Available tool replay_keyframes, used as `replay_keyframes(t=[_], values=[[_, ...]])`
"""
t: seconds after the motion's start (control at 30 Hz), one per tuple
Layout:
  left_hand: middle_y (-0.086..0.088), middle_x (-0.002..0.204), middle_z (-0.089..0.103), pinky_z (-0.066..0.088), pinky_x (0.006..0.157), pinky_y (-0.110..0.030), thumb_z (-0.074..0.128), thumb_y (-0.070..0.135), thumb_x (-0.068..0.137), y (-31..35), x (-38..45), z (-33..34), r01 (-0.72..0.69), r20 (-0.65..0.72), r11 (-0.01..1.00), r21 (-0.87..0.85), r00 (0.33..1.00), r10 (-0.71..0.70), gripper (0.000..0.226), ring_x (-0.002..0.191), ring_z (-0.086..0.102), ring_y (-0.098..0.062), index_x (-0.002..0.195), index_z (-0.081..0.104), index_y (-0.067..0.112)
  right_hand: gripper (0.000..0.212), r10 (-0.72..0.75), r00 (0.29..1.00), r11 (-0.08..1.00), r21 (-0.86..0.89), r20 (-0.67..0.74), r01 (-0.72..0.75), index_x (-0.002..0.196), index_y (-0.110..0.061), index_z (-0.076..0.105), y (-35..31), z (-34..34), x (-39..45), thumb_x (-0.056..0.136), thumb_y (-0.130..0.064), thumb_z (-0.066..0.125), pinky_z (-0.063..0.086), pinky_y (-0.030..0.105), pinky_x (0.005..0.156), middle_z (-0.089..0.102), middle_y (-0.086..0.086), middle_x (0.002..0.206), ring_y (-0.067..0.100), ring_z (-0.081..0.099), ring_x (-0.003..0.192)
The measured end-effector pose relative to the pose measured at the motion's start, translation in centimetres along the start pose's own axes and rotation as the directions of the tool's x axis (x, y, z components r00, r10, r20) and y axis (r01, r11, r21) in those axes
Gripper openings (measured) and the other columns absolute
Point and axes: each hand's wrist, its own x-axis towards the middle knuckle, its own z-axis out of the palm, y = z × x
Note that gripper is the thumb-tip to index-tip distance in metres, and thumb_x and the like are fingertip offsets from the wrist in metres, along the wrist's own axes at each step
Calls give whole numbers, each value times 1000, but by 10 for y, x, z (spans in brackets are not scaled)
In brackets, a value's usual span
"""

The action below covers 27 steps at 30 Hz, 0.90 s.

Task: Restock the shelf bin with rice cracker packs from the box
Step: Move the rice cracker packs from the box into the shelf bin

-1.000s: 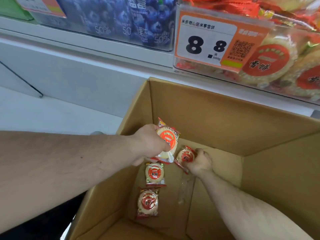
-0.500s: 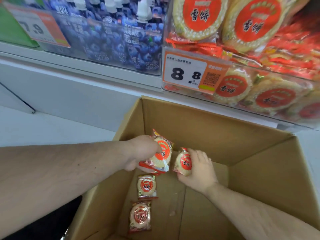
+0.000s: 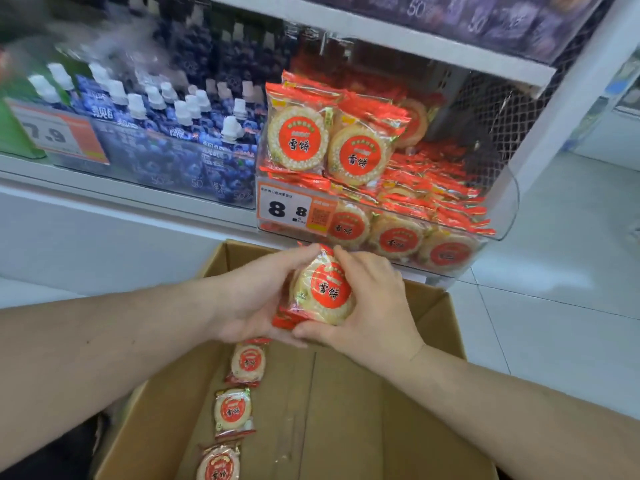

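Observation:
A small stack of rice cracker packs [image 3: 323, 292], round crackers in clear wrap with red labels, is held between both hands above the open cardboard box [image 3: 346, 410]. My left hand [image 3: 256, 299] cups the stack from the left and below. My right hand [image 3: 374, 306] grips it from the right, fingers over its top edge. Three more packs [image 3: 232, 412] lie in a row on the box floor at the left. The clear shelf bin [image 3: 498, 216], just beyond the hands, holds many of the same packs.
An orange price tag [image 3: 294, 211] reading 8.8 is on the bin's front. Blue drink pouches with white caps [image 3: 180, 140] fill the bin to the left. A white shelf board [image 3: 415, 39] hangs above the bin. White floor tiles [image 3: 561, 289] lie to the right.
Both hands rose out of the box and came together, joining their separate packs into one stack just below the bin. The view tilted up toward the shelf.

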Motion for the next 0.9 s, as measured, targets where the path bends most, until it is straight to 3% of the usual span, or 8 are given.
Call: replay_keyframes(t=[0.17, 0.33, 0.4, 0.47, 0.6, 0.77, 0.83, 0.9], values=[[-5, 100, 75, 55, 66, -35, 67, 14, 88, -5, 2, 18, -145, -86, 987, 74, 985, 151, 31, 77, 70, -18, 118, 61, 21, 118, -66, 998, 996, 62, 11, 66, 145, -14, 46, 6, -30, 5, 51, -85, 59, 35, 42, 106, 55, 0, 132, 19, 46, 124], [-2, 105, 74, 57, 70, -32, 69, 15, 87, -1, 6, 25, -228, -102, 974, 12, 968, 228, 39, 97, 72, -21, 121, 58, 27, 88, 382, 923, 805, 474, 46, -357, 136, -31, 47, 5, -51, 12, 63, -72, 70, 43, 28, 102, 55, -19, 121, 3, 53, 114], [-3, 104, 75, 57, 70, -32, 70, 13, 85, 4, 5, 26, -257, -101, 966, -1, 961, 256, 40, 96, 72, -22, 121, 58, 27, 96, 447, 879, 693, 557, 165, -457, 138, -21, 49, 10, -55, 13, 62, -76, 70, 48, 26, 95, 59, -15, 116, 2, 58, 108], [-5, 104, 74, 56, 68, -30, 71, 11, 84, 7, 5, 27, -277, -97, 961, 0, 956, 276, 43, 95, 71, -23, 123, 58, 25, 97, 417, 867, 631, 600, 273, -492, 136, -16, 54, 12, -56, 12, 63, -77, 68, 52, 28, 91, 67, -7, 115, 6, 65, 104], [-5, 106, 74, 52, 67, -27, 72, 10, 81, 13, 5, 30, -301, -79, 954, 11, 950, 301, 47, 93, 70, -19, 125, 58, 21, 45, 374, 875, 541, 694, 307, -474, 105, -17, 69, 13, -56, 9, 71, -46, 77, 56, 39, 89, 76, 3, 101, 23, 71, 97], [-3, 108, 74, 53, 90, -31, 70, 10, 81, 45, 3, 29, -335, 31, 938, 90, 942, 333, 41, 101, 69, -18, 120, 61, 18, 43, 335, 865, 404, 773, 372, -489, 108, -11, 68, 14, -72, 14, 72, -32, 78, 54, 24, 77, 76, 6, 99, 16, 72, 90], [1, 110, 73, 53, 93, -30, 70, 12, 86, 61, 5, 34, -396, 44, 895, 205, 917, 396, 42, 102, 69, -12, 125, 59, 17, 43, 341, 871, 367, 802, 354, -470, 108, -8, 67, 13, -83, 18, 70, -27, 73, 53, 19, 73, 76, 6, 95, 13, 72, 85], [12, 107, 70, 53, 91, -26, 73, 28, 86, 69, 11, 35, -494, -9, 739, 457, 829, 560, 44, 95, 65, 3, 127, 57, 24, 32, 377, 879, 343, 838, 291, -424, 106, -4, 65, 14, -97, 25, 76, -15, 72, 51, 15, 61, 75, 5, 84, 10, 70, 71]])
